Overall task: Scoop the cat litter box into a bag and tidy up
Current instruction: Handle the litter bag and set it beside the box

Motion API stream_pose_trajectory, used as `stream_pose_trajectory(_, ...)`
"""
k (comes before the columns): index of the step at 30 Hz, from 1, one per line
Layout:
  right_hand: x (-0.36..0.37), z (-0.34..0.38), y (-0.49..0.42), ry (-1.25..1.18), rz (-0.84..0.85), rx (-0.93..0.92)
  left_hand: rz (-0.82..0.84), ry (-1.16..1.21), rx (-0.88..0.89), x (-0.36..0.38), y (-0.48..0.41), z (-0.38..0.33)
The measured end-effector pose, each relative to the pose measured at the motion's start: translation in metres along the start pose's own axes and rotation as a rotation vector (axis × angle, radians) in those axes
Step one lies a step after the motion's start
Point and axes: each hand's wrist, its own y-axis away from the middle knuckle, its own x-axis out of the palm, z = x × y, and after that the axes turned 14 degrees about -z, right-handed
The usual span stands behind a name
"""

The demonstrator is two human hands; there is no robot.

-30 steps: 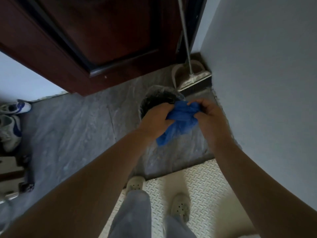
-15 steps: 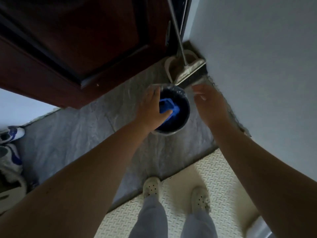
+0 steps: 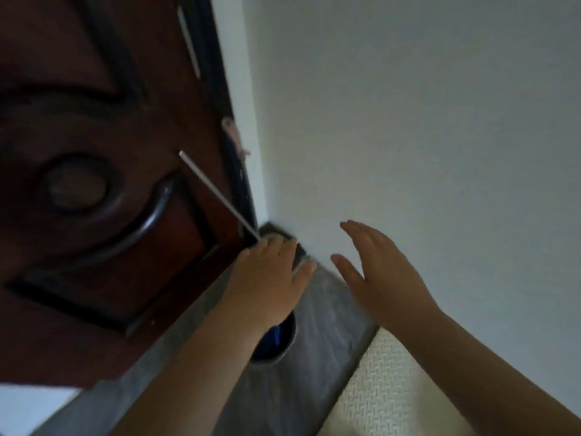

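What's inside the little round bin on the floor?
Something blue shows inside the bin, against a dark lining. The left hand and forearm cover most of the opening, so the rest is hidden.

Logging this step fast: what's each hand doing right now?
Left hand: open, fingers spread, holding nothing, above the bin.
Right hand: open, palm flat, empty, near the wall.

1. A dark reddish-brown door (image 3: 94, 184) with raised panels and an oval carving fills the left side.
2. A plain pale wall (image 3: 424, 105) fills the right and meets the door frame in a corner.
3. The floor (image 3: 323, 325) is grey, stone-like tile.
4. A cream textured mat (image 3: 377, 388) lies at lower right.
5. The light is dim.
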Motion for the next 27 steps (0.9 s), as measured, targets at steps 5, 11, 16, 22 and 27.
stream_pose_trajectory(5,-0.168,0.007,0.034,0.181,-0.17,-0.002,-0.047,-0.052,0.17,-0.13,0.015,-0.117)
stream_pose_trajectory(11,-0.34,-0.029,0.116,0.311,-0.353,0.097,-0.097,-0.051,0.395,-0.226,0.061,-0.265)
stream_pose_trajectory(16,-0.461,-0.086,0.239,0.373,-0.416,0.249,-0.029,-0.047,0.551,-0.245,0.129,-0.424)
stream_pose_trajectory(22,-0.6,-0.152,0.401,0.51,-0.495,0.468,-0.075,0.076,0.839,-0.25,0.224,-0.623)
stream_pose_trajectory(27,-0.671,-0.198,0.502,0.575,-0.562,0.625,-0.085,0.144,1.021,-0.243,0.285,-0.73)
